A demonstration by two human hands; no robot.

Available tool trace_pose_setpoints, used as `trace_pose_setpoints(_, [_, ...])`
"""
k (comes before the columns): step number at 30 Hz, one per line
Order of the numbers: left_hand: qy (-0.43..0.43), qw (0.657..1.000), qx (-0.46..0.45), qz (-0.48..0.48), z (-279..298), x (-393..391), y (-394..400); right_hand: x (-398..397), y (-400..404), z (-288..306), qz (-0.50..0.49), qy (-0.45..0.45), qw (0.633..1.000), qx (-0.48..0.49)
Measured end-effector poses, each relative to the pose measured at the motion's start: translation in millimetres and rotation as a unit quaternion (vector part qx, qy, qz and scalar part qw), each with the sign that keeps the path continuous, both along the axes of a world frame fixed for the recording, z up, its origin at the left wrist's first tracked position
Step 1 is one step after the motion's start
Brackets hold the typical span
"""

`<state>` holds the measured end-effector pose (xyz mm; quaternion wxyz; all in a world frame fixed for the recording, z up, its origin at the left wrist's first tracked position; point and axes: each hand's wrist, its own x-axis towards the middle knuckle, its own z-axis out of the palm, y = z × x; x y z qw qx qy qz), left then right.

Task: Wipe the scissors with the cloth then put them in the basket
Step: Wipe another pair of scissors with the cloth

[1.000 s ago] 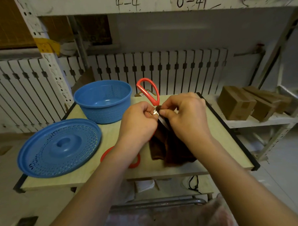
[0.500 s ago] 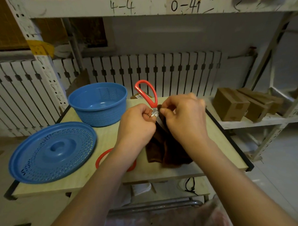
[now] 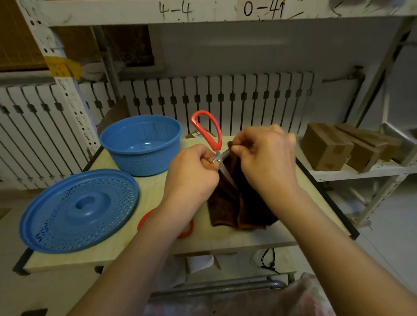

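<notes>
Red-handled scissors (image 3: 207, 129) are held open above the table, one red loop sticking up behind my hands, the other red loop partly hidden under my left forearm. My left hand (image 3: 191, 175) grips the scissors near the pivot. My right hand (image 3: 266, 160) pinches the top of a dark brown cloth (image 3: 237, 204) against a steel blade; the cloth hangs down onto the table. The blue basket (image 3: 141, 146) stands at the back left of the table, with nothing visible inside.
A round blue perforated lid (image 3: 79, 209) lies at the front left of the wooden table (image 3: 229, 242). Cardboard boxes (image 3: 327, 146) sit on a shelf to the right. A white radiator runs behind, with a metal shelf post at left.
Both hands stay at the scissors' pivot with the cloth. My right hand's pinch on the cloth shifted slightly along the blade; the view moved a little.
</notes>
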<state>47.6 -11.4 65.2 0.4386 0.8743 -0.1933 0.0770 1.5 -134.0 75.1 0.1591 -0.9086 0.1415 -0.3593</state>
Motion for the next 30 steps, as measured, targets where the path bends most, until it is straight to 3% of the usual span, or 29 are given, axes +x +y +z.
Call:
trace_pose_setpoints(3, [0.001,1.0,-0.009,-0.009,-0.1,1.5,-0.6,-0.3,10.8,-5.7,0.042,-0.005,0.998,-0.046])
trace_pose_setpoints(6, [0.009,1.0,-0.006,-0.008,-3.4,2.3,4.4,2.2,-5.5,-4.5,0.003,-0.003,1.0,-0.026])
trace_pose_setpoints(11, [0.082,0.991,-0.101,-0.031,-3.1,5.6,11.6,-1.6,-29.9,-1.0,0.009,-0.052,0.992,0.111])
trace_pose_setpoints(14, [0.102,0.988,-0.108,-0.051,2.2,6.6,14.2,-6.6,-29.5,-2.2,0.026,-0.071,0.978,0.197])
trace_pose_setpoints(24, [0.171,0.975,-0.126,-0.065,6.8,9.2,17.3,-13.9,-25.8,-11.3,0.137,-0.029,0.95,0.28])
trace_pose_setpoints(30, [0.174,0.974,-0.128,-0.064,7.0,7.6,15.4,-17.0,-26.7,-15.3,0.135,-0.035,0.921,0.364])
